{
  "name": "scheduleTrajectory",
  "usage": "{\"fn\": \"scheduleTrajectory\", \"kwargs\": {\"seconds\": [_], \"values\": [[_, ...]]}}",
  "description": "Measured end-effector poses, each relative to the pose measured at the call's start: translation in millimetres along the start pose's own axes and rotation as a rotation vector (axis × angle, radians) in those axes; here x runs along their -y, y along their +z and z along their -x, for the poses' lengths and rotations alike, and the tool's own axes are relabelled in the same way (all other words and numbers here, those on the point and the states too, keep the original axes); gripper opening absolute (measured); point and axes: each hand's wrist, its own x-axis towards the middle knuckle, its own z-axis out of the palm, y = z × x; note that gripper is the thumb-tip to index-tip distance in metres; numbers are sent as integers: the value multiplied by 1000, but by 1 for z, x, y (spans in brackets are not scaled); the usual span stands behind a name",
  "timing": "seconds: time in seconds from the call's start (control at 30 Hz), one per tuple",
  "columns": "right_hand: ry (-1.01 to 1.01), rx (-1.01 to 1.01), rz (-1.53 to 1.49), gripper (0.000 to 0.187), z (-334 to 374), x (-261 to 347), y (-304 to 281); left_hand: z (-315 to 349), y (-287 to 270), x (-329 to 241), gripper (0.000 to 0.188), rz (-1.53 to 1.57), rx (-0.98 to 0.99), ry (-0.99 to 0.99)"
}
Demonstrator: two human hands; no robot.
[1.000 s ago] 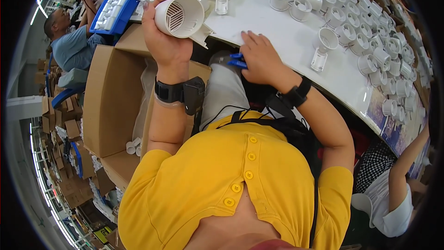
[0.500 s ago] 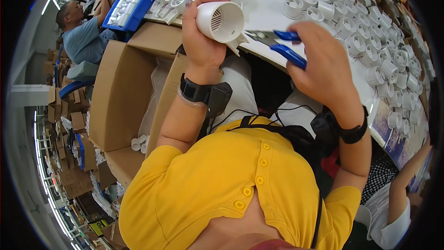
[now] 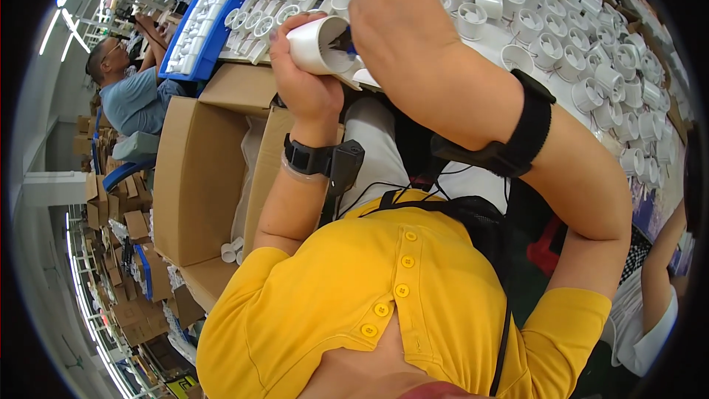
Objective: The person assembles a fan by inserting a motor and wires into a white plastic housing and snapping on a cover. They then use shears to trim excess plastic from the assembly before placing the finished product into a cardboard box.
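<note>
My left hand (image 3: 303, 81) grips a white round plastic cup-shaped part (image 3: 319, 43), held up in front of me with its open end toward my right hand. My right hand (image 3: 402, 26) is closed around a blue-handled tool (image 3: 346, 44) whose tip is pushed into the part's opening; most of the tool is hidden by my fingers. Both wrists carry black bands.
The white table (image 3: 509, 44) ahead is covered with several more white cup parts (image 3: 583, 59). A blue tray (image 3: 214, 22) of white parts lies at the far left. An open cardboard box (image 3: 199, 177) stands by my left side. Another person (image 3: 129, 92) works at the left; an arm (image 3: 657, 281) shows at the right.
Both hands rose closer to the camera. My right hand brought the blue-handled tool from beside the white part into its opening, and the part turned so its open end faces right.
</note>
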Motion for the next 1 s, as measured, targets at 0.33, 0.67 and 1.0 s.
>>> {"fn": "scheduleTrajectory", "kwargs": {"seconds": [0.33,0.67,1.0], "values": [[-55,326,-44,16,-33,11,-3,-5,-7,1,41,33,-8,-25],[-61,474,-212,17,-50,6,4,-9,-11,3,41,-31,-21,-4],[0,437,-498,18,-62,5,23,-13,-8,7,37,-48,-52,34]]}}
